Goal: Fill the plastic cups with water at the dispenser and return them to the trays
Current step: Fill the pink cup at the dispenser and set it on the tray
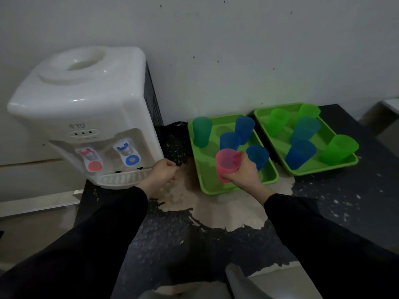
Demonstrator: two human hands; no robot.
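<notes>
Two green trays stand side by side on the dark table (345, 201): the near tray (197, 169), just right of the dispenser (86, 100), and the far tray (323, 172). The right hand (244, 171) has its grip wrapped around the pink cup (227, 164), upright over the front part of the near tray. Its fingers hide the lower side of the cup, and water inside any cup is hard to make out. The left hand (163, 171) is curled and holds nothing, beside the drip tray (123, 179). Open table lies between the dispenser and the near tray.
</notes>
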